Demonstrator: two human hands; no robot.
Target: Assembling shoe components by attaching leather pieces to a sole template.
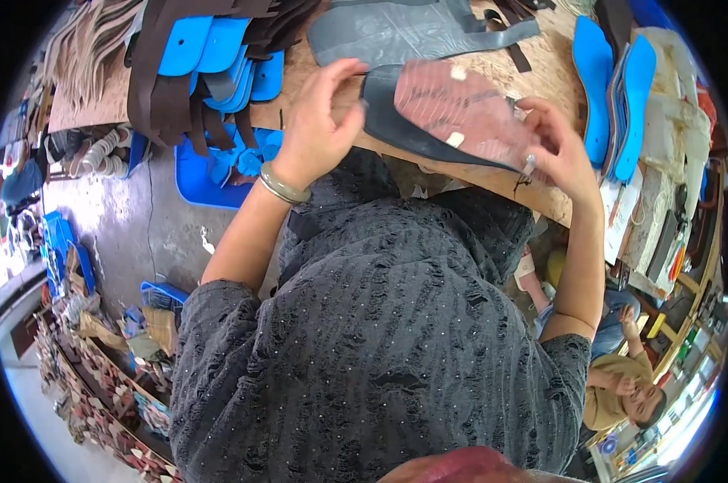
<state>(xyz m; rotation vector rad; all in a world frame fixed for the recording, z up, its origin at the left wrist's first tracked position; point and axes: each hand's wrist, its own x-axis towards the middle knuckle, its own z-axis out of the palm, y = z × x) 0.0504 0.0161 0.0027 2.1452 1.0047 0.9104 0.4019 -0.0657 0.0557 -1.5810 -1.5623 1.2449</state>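
Observation:
A dark sole-shaped piece [380,105] lies at the front edge of the wooden worktable, its broad end toward my left hand. Over it is a clear, pinkish-looking plastic template [436,101] with fine lines and small white patches, slightly blurred. My left hand [323,121], with a pale bangle on the wrist, is at the broad end, thumb and forefinger spread apart and fingertips close to the dark edge. At the other end my right hand [558,149] curls its fingers and thumb around the template's narrow end. A small shiny bit shows by the right thumb; I cannot tell what it is.
Blue sole-shaped pieces [239,68] and brown strips [150,97] are stacked at the left. Grey sheet material [396,32] lies behind. More blue soles [593,88] stand at the right. A blue bin [193,181] is below the table; a person [621,386] sits at lower right.

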